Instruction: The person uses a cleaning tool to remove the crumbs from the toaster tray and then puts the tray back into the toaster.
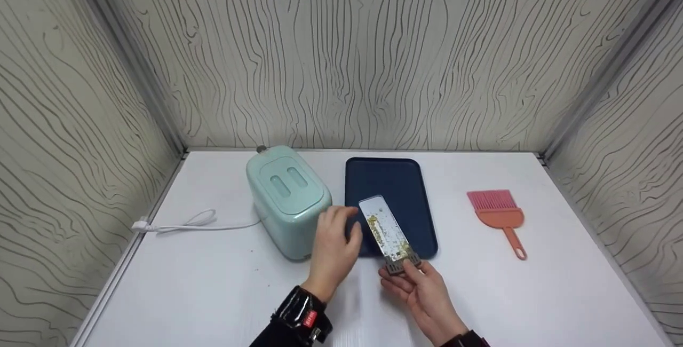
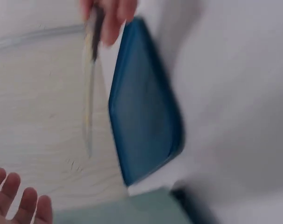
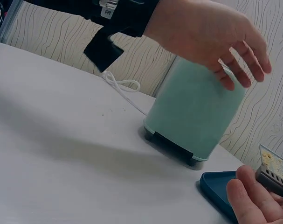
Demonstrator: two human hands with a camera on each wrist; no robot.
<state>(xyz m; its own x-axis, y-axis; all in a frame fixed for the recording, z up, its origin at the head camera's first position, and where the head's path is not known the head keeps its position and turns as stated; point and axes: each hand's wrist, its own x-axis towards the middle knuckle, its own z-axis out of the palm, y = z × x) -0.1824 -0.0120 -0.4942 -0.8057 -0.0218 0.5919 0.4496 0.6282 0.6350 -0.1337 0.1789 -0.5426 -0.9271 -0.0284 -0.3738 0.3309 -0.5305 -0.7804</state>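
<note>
My right hand (image 1: pixel 427 296) grips the grey slotted end of a toaster crumb tray (image 1: pixel 381 224), thumb on top and fingers beneath. The crumb tray is a long metal plate scattered with yellowish crumbs, held tilted above a dark blue tray (image 1: pixel 384 176). Close to its left edge, my left hand (image 1: pixel 333 243) hovers with loosely bent fingers and holds nothing. In the right wrist view this left hand (image 3: pixel 216 39) hangs in front of the mint-green toaster (image 3: pixel 192 112). The left wrist view is blurred.
The toaster's white cord (image 1: pixel 213 227) runs to the table's left edge. A few small crumbs (image 1: pixel 256 269) lie on the white table in front of the toaster. On the right lies an orange brush (image 1: pixel 499 219) with pink bristles. Patterned walls enclose the back and sides.
</note>
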